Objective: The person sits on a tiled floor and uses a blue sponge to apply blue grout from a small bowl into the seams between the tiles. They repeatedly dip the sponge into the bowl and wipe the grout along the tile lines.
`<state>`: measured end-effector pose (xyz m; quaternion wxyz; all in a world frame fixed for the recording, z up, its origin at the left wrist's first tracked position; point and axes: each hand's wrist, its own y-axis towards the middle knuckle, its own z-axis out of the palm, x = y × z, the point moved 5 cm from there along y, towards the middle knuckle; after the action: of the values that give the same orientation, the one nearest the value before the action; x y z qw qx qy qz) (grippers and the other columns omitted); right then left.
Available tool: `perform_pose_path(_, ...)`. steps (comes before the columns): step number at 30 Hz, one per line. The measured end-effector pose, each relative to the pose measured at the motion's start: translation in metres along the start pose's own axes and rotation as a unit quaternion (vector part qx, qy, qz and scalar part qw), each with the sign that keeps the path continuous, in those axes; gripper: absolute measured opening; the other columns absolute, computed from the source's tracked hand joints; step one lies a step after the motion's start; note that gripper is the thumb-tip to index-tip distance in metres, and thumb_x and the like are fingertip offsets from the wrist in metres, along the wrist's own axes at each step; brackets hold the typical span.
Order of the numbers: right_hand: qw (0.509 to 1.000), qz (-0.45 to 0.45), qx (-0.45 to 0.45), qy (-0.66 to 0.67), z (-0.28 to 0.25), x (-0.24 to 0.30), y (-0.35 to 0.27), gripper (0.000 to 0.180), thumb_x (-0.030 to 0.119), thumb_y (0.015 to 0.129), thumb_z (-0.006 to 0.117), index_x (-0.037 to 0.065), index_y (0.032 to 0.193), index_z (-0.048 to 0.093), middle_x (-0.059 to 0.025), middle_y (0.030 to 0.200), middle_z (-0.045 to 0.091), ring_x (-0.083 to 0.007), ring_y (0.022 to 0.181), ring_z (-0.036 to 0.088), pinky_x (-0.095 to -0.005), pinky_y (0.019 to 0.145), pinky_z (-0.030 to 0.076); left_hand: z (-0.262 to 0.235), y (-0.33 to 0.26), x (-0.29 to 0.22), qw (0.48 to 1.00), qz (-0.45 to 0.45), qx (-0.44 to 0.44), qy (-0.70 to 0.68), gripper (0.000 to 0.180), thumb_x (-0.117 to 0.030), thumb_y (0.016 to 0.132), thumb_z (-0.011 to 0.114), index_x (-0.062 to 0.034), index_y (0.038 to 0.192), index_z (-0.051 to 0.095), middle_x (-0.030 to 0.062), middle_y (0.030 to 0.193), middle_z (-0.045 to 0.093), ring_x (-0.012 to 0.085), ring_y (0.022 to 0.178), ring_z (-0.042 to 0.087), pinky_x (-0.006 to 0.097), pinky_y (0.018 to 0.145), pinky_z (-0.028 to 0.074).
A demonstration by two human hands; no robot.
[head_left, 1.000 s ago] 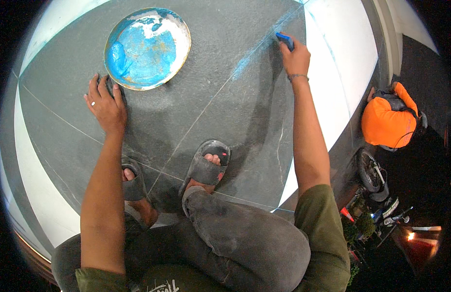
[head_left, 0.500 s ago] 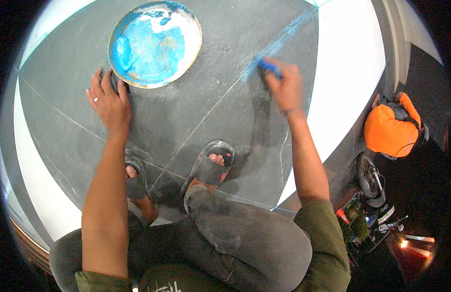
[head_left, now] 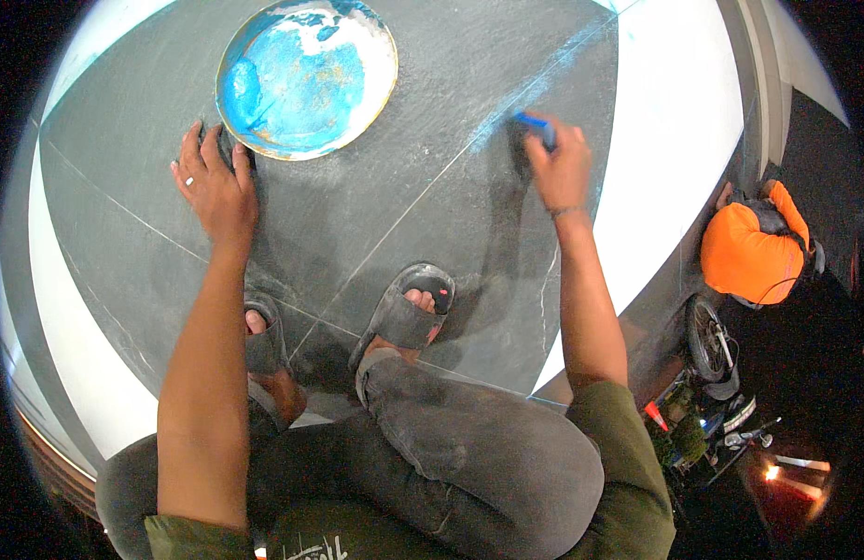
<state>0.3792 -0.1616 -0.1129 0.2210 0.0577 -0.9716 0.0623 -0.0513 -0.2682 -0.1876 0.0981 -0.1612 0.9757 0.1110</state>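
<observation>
Taking the middle of the view as the dial's centre, the blue tool (head_left: pixel 542 129) is at one o'clock, pinched between thumb and fingers of the right hand (head_left: pixel 564 168), whose blur makes it impossible to tell whether the tool meets the floor (head_left: pixel 432 103). A loose pinch could let it twist, and a tilted edge might rub unevenly. The smear (head_left: pixel 544 80) passes just beside the tool and runs toward one o'clock along a pale seam (head_left: pixel 395 230); grit there could snag the edge. At two o'clock from the right hand lies a white band (head_left: pixel 679 103), which an overlong stroke could stain. The pan (head_left: pixel 306 155), coated blue and white, is at eleven o'clock. At its seven o'clock, the left hand (head_left: pixel 219 191) has its fingers spread, gripping nothing visible, tips just beside the rim; contact is unclear. Weight shifting onto that hand could nudge the pan or dirty a finger. Near centre, toward seven o'clock, the right sandal (head_left: pixel 404 329) could scuff the floor if balance slips.
</observation>
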Motion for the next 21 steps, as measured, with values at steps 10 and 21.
perform_pose_path(10,0.993,0.004,0.07,0.092,0.015,0.068,-0.004,0.032,0.019,0.084,0.072,0.012,0.115,0.077,-0.0179,0.105,0.074,-0.0353,0.088,0.07,-0.0432,0.08,0.055,-0.001,-0.001,-0.006,1.0,-0.012,0.021,-0.012,0.047,-0.03,0.099,0.061,-0.0087,0.141,0.054,0.0145,0.156,0.044,0.0337,0.15,0.034,0.059,0.125,0.016)
perform_pose_path(21,0.96,-0.127,0.19,0.159,0.124,0.227,0.064,0.038,0.032,0.081,0.07,0.002,0.103,0.075,-0.0263,0.09,0.073,-0.0457,0.084,0.071,-0.0495,0.08,0.057,0.003,-0.002,0.0,0.999,-0.01,0.017,-0.029,0.056,-0.043,0.097,0.064,-0.0267,0.15,0.054,0.0093,0.158,0.043,0.0324,0.15,0.036,0.062,0.122,0.021)
